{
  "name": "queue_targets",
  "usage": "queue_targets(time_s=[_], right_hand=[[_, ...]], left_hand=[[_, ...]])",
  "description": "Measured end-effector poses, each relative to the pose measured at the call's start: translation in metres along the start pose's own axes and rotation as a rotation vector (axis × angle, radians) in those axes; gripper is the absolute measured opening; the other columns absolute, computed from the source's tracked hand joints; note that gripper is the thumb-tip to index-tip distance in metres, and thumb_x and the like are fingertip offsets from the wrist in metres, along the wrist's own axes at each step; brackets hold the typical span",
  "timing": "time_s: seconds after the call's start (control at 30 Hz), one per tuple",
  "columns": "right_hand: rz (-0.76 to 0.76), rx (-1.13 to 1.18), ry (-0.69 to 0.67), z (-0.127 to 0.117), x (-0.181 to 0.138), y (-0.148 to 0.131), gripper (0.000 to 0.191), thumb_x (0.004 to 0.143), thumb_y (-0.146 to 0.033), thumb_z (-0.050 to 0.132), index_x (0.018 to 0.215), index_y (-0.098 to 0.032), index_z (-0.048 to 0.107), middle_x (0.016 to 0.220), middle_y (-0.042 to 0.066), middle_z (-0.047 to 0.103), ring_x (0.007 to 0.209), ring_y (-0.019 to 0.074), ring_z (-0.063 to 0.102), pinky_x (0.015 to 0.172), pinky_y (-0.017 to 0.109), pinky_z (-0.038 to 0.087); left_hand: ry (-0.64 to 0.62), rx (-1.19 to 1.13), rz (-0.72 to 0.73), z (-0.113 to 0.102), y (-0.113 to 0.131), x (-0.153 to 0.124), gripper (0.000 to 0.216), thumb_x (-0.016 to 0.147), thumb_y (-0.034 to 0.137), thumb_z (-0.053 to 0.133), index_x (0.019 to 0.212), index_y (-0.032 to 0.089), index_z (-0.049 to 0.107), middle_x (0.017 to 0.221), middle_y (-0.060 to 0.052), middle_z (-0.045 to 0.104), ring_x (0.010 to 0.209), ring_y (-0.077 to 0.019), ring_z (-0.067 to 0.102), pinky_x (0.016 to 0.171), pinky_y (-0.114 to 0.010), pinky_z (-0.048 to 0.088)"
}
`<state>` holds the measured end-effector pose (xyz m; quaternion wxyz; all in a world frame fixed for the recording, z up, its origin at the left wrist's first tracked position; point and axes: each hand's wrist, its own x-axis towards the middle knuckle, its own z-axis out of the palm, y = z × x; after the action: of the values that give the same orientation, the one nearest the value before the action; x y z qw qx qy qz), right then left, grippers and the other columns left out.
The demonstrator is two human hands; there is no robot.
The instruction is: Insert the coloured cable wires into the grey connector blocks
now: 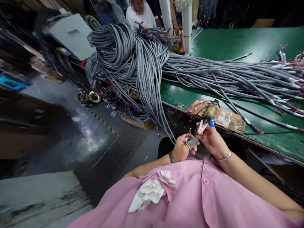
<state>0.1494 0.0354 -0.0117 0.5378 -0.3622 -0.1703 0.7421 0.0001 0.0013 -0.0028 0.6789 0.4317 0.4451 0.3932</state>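
My left hand (182, 149) is closed around a bunch of thin coloured wires (189, 136), whose ends stick up above the fingers. A grey wrap (193, 143) shows at its thumb. Close beside it, my right hand (212, 141) pinches a small pale pink clip-like piece (202, 126); its exact kind is unclear. A blue finger cover (211, 123) sits on one fingertip of that hand. Green and orange wires run up between the two hands, and their far ends are partly hidden by the fingers.
A wooden board (228, 120) with a small fixture and red and black leads lies at the edge of the green table (228, 41). Long grey cables (213, 71) stretch across it, with a coiled heap (114, 41) at left. A person (142, 15) is behind the heap.
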Motion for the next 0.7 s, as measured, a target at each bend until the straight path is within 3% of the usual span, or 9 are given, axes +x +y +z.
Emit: queue_targets(time_s=[0.2, 0.37, 0.53, 0.7], right_hand=[[0.112, 0.021, -0.075, -0.0007, -0.0031, -0.0061, 0.044, 0.078, -0.064, 0.057, 0.084, -0.021, 0.068, 0.084, 0.004, 0.069, 0.065, 0.0141, 0.059, 0.062, 0.028, 0.046], [0.016, -0.067, -0.052, -0.0004, -0.0047, -0.0079, 0.024, 0.078, -0.043, 0.069, 0.085, -0.021, 0.069, 0.077, 0.001, 0.067, 0.066, 0.0125, 0.058, 0.06, 0.025, 0.046], [-0.005, -0.102, -0.065, -0.0037, -0.0041, -0.0054, 0.035, 0.082, -0.053, 0.061, 0.082, -0.019, 0.069, 0.077, 0.003, 0.066, 0.064, 0.0117, 0.057, 0.056, 0.024, 0.046], [0.026, -0.057, -0.023, -0.0055, 0.0, -0.0023, 0.036, 0.076, -0.055, 0.066, 0.088, -0.021, 0.07, 0.081, 0.003, 0.068, 0.066, 0.013, 0.059, 0.057, 0.025, 0.047]], left_hand=[[0.036, -0.031, 0.026, -0.0023, -0.0004, -0.0062, 0.038, 0.072, 0.05, 0.069, 0.072, 0.013, 0.058, 0.054, 0.0, 0.058, 0.04, -0.0086, 0.051, 0.04, -0.021, 0.042], [0.101, -0.023, 0.065, -0.0008, 0.0014, -0.0036, 0.039, 0.071, 0.05, 0.07, 0.075, 0.013, 0.059, 0.056, 0.0, 0.06, 0.041, -0.0085, 0.052, 0.041, -0.021, 0.042], [0.107, 0.008, 0.056, 0.0007, 0.002, 0.0003, 0.038, 0.073, 0.05, 0.068, 0.075, 0.013, 0.058, 0.056, 0.0, 0.06, 0.041, -0.0083, 0.052, 0.041, -0.02, 0.042], [0.081, -0.016, 0.031, 0.0009, -0.0002, 0.0019, 0.039, 0.072, 0.051, 0.068, 0.075, 0.014, 0.056, 0.056, 0.0, 0.06, 0.042, -0.0084, 0.052, 0.042, -0.021, 0.045]])
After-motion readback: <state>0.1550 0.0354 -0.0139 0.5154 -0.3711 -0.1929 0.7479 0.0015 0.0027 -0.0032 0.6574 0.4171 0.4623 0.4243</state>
